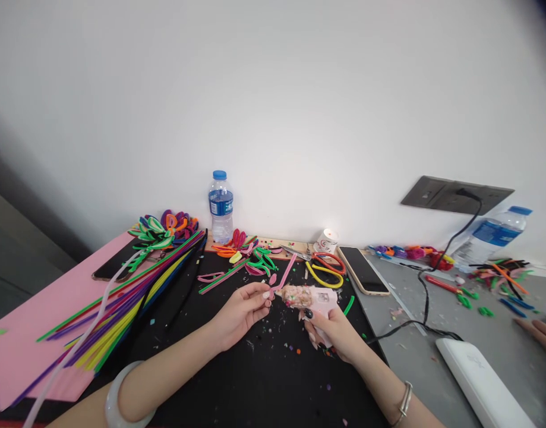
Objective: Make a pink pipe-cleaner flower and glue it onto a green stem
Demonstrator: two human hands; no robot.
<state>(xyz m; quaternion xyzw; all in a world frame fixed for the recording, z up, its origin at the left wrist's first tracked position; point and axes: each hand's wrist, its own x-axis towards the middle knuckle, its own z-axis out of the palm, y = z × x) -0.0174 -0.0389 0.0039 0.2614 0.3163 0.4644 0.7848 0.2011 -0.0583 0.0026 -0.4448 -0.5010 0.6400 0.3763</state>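
Note:
My left hand (250,309) pinches a pink pipe cleaner (289,268) that is bent, with a small loop near my fingertips. My right hand (333,333) is wrapped round the grip of a pale pink glue gun (306,297). Its nozzle points left and comes close to the pipe cleaner; whether they touch, I cannot tell. Behind my hands lie scissors (328,270) with red and yellow handles. Bent pipe-cleaner shapes in green (261,260) and other colours sit just beyond my left hand.
Long pipe cleaners (134,303) lie at the left on pink board (41,279). A water bottle (221,208), a paper cup (326,241) and a phone (362,270) stand or lie along the wall. A black cord (426,297) crosses near a white power strip (482,380). Another person's hand (540,333) rests at right.

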